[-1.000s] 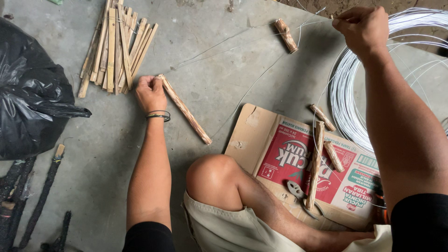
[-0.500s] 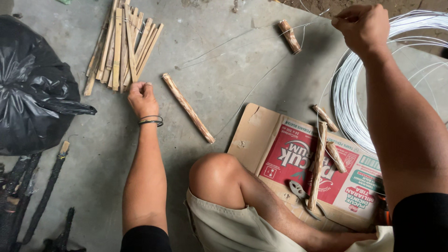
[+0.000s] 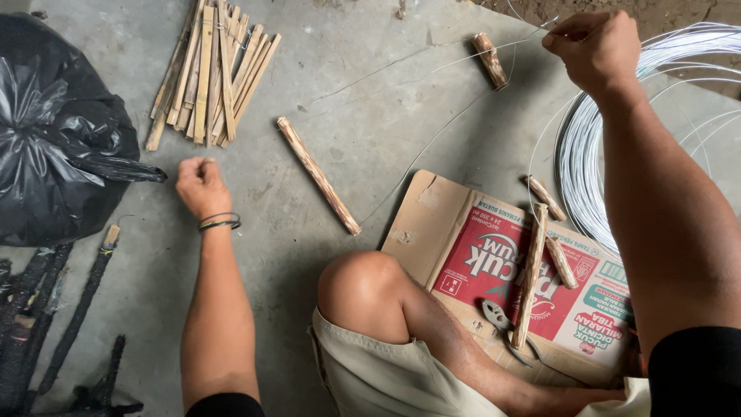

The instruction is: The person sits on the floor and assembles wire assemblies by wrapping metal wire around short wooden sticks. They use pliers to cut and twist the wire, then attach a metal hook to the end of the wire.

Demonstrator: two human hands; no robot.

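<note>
Soft daylight, clear picture

The light is even and gentle, with only faint shadows. The black bag [image 3: 58, 131] at the left shines a little. The wire coil [image 3: 617, 147] at the upper right looks bright.

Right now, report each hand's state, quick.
Left hand: loosely closed, holding nothing visible.
Right hand: pinched shut on the thin wire.
</note>
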